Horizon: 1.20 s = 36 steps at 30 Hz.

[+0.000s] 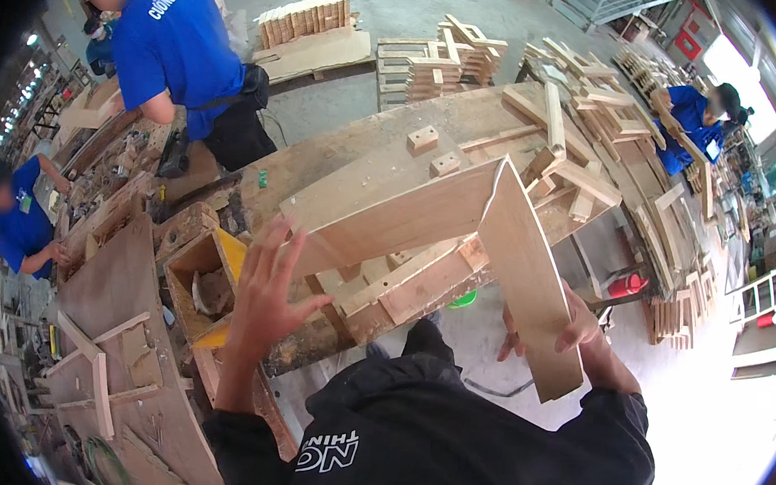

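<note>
An angled wooden piece made of two joined plywood panels [463,221] is held up over the workbench [349,153]. My right hand [561,334] grips the lower part of its right panel, fingers wrapped around the edges. Spread open, my left hand [266,292] is at the left end of the long panel, close to it or just touching; contact is unclear. Under the piece lie flat wooden parts [412,285] near the bench's front edge.
Two small wood blocks [432,150] sit on the bench, with a heap of wooden parts [589,122] at its right end. A yellow-edged wooden box [202,287] stands at the left. People in blue shirts [180,53] work at the left and far right. Stacks [439,60] stand on the floor.
</note>
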Motion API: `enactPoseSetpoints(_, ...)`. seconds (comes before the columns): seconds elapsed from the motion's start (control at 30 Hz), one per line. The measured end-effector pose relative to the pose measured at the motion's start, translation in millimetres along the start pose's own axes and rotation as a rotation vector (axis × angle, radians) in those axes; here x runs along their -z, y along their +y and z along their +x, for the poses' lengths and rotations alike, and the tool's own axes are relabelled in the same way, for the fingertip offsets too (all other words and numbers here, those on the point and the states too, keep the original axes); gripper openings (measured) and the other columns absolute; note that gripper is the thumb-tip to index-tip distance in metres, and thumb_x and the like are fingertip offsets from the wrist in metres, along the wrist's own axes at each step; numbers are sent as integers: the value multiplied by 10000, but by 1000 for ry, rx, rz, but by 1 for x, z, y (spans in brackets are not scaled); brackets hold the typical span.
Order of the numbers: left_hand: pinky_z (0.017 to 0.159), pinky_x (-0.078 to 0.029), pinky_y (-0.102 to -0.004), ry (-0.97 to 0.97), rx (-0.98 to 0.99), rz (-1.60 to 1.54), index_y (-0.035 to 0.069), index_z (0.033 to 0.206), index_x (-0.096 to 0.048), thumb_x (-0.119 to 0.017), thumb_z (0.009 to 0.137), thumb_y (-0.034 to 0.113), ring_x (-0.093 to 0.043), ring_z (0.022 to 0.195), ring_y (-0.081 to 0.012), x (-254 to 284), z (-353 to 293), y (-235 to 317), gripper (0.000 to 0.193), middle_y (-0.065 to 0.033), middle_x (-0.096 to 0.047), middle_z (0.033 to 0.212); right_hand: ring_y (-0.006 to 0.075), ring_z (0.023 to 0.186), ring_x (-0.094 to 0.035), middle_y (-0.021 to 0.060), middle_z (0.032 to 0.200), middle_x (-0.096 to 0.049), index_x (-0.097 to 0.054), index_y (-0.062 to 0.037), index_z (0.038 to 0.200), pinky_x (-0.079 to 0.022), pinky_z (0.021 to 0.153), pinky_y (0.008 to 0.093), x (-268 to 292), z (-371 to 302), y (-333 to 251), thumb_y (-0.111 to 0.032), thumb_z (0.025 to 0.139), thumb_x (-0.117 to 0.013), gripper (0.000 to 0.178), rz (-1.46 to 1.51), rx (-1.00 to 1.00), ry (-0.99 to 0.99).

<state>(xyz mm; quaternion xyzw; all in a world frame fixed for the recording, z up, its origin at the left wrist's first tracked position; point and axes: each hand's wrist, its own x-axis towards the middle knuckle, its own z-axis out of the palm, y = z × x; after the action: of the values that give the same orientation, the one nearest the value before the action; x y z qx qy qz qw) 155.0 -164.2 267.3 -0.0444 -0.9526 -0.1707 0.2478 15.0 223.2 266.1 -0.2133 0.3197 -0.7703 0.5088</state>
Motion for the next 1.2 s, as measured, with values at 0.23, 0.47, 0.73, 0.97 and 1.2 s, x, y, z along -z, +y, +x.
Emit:
enactPoseSetpoints(0.23, 883, -530, -421, -121, -1, -150, 99, 1337, -549, -878, 600, 100, -631, 1046, -369, 0, 28, -21, 806, -172, -650, 1150, 355, 894, -680, 244, 1055, -599, -306, 10, 1437, -540, 857, 612, -14, 11, -1, -31, 605, -765, 951, -141, -43, -65)
enactPoseSetpoints(0.47, 903, -524, -420, 97, -68, -161, 126, 1324, -552, -854, 595, 24, -626, 1085, -348, -29, 27, -50, 795, -130, -645, 1183, 371, 1013, -646, 263, 1144, -580, -350, 24, 1417, -555, 834, 511, -11, 21, 13, -489, 740, -808, 965, -100, -136, 68)
enactPoseSetpoints(0.73, 1041, -431, -477, 351, -203, -112, 88, 1319, -505, -830, 628, -42, -553, 1238, -327, -35, 57, -55, 775, -101, -602, 1320, 242, 936, -646, 150, 1031, -625, -511, 77, 1250, -519, 822, 380, -13, 41, 27, -711, 826, -612, 900, -533, -2, 90)
enactPoseSetpoints(0.97, 1051, -410, -453, 478, 42, -117, 84, 1390, -468, -817, 723, 79, -523, 1230, -357, -39, 80, -51, 754, -143, -556, 1343, 290, 850, -607, 167, 915, -607, -596, 64, 1093, -468, 771, 380, -22, 60, 22, -594, 700, -783, 789, -1210, 291, 64)
enactPoseSetpoints(1.2, 1085, -370, -476, 196, 296, 284, 43, 1368, -485, -753, 829, 227, -487, 1273, -386, -60, 28, -100, 630, -206, -523, 1362, 327, 773, -580, 168, 867, -585, -612, 42, 1028, -475, 711, 415, -4, 47, -29, -517, 625, -854, 730, -1856, 631, 316)
